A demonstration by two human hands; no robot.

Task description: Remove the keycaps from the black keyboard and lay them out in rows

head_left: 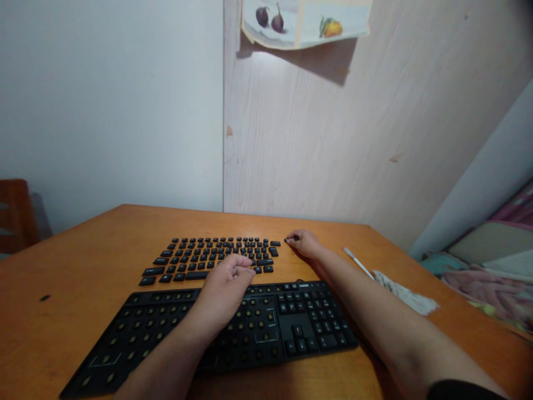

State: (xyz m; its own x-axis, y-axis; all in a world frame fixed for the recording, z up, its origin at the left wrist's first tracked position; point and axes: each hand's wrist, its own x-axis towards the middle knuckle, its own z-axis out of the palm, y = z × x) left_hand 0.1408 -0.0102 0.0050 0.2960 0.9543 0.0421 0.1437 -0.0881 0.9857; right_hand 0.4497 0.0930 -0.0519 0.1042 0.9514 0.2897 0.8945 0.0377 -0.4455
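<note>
The right hand point(306, 243) is reaching past the right end of the keycap rows, its thumb and fingers drawn narrowly together on what is apparently a small black keycap point(286, 240); the left hand point(229, 275) is hovering with loosely curled fingers above the near edge of those rows, and whether it is holding anything I cannot tell.

The loose keycaps point(206, 251) are lying in ordered rows on the wooden table point(95, 239), just behind the black keyboard point(303, 333), with the spacebar point(197, 275) sitting in the nearest row; the keyboard's main block is showing bare key mounts point(251, 313), while its number pad point(322, 322) is wearing its caps.

The left hand is hanging very low over closely spaced caps, so a dipping wrist or trailing finger could knock several out of line and confuse their order; the right hand's piece is small, so a slack pinch could let it skid across the smooth wood; the right forearm is lying between the keyboard and a white stick-like tool point(358, 263) with a crumpled cloth point(406, 294), so a careless sideways sweep could be nudging any of them.
</note>
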